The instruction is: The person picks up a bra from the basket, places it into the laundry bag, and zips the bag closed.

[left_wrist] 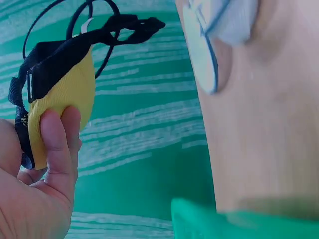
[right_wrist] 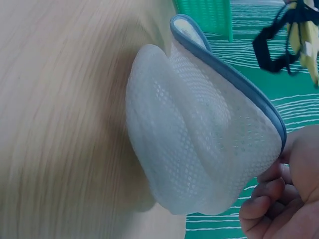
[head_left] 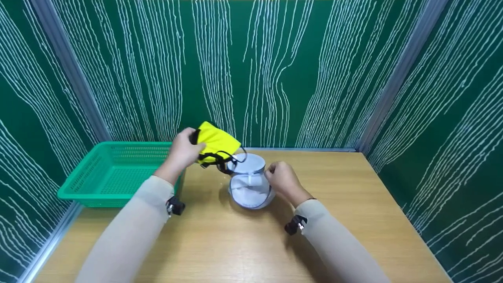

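Observation:
A yellow garment with black straps point(head_left: 218, 143), folded small like a bra, is held up by my left hand point(head_left: 184, 150). In the left wrist view, the thumb and fingers pinch one end of its ribbed yellow fabric point(left_wrist: 65, 89), while black straps and thin cord loops point(left_wrist: 82, 35) stick out from the other. Below and to the right of it, a white mesh laundry bag point(right_wrist: 169, 134) stands on the table with its round lid point(head_left: 251, 162) folded back. My right hand point(head_left: 283, 180) pinches the bag's grey-edged rim on the right side, its other fingers curled.
A green plastic basket point(head_left: 118, 146) stands at the back left of the wooden table point(head_left: 220, 243). Green walls with white wavy lines point(head_left: 212, 59) close in the back and both sides. Metal posts point(head_left: 401, 70) mark the corners.

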{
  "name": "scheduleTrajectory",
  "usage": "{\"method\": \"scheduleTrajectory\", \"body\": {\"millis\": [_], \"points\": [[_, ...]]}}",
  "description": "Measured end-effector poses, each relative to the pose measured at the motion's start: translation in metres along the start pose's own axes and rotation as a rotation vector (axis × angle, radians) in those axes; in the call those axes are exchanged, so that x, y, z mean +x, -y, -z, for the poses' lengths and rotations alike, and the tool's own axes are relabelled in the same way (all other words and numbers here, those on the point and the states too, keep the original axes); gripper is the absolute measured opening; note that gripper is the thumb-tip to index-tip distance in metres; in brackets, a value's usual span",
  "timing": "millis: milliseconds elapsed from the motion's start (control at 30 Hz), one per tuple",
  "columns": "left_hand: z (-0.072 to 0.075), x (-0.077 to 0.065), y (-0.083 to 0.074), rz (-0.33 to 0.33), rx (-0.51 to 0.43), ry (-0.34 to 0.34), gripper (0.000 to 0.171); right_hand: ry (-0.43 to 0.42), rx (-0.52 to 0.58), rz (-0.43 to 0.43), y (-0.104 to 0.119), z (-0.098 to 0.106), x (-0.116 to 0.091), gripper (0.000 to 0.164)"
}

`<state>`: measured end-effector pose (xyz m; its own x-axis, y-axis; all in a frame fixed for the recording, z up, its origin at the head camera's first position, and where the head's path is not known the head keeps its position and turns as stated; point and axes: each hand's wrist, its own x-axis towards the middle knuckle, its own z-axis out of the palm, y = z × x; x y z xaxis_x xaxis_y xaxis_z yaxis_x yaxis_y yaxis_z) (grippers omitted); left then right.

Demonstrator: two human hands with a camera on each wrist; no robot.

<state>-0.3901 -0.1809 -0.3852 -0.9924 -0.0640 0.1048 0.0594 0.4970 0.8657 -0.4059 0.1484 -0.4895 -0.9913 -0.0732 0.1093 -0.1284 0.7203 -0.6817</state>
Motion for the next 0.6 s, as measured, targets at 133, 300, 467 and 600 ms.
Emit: {"method": "scheduleTrajectory", "body": {"millis": [133, 300, 467, 600], "points": [[-0.022, -0.001, -0.004, -0.013, -0.028, 0.030, 0.049, -0.011, -0.032, 0.022, 0.001, 0.001, 0.000, 0.022], [-0.049, 0.001, 0.000, 0.021, -0.047, 0.078, 0.056, -0.014, -0.026, 0.018, 0.001, 0.000, 0.000, 0.018], [-0.071, -0.002, 0.009, 0.061, -0.044, 0.125, 0.061, -0.039, -0.026, 0.082, -0.001, -0.003, 0.000, 0.016], [-0.087, -0.007, 0.018, 0.071, -0.012, 0.154, 0.059, -0.032, 0.018, 0.097, 0.000, -0.004, 0.000, 0.013]]}}
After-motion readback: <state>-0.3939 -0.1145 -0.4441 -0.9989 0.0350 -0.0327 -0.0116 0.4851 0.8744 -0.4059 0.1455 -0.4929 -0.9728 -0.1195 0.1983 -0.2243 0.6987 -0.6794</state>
